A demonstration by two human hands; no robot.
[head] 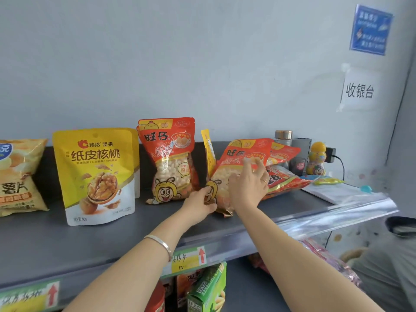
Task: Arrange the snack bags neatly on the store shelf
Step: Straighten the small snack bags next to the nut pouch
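The left hand [199, 202] pinches the lower corner of a tilted red-orange plastic snack bag [238, 152] on the dark grey shelf [112, 239]. The right hand [247, 185] (fingers spread loose) rests on its front.

— The shelf [45, 239] looks like matt grey painted metal, with a clear, glossy plastic strip [337, 215] along its front edge.

— And the bags?

— The walnut pouch [96, 176] is smooth plastic with a soft sheen. The upright red bag [171, 158] and the leaning red bag [234, 163] are glossy film with clear windows (the leaning one's bottom corner shows shiny gold foil). The chip bag [18, 176] is crinkled and shiny.

— Any metal?

— The bracelet [161, 243] is polished and silver-coloured, and the flask [283, 140] looks brushed. The sign [359, 90] is matt paper and the wall [202, 52] matt paint.
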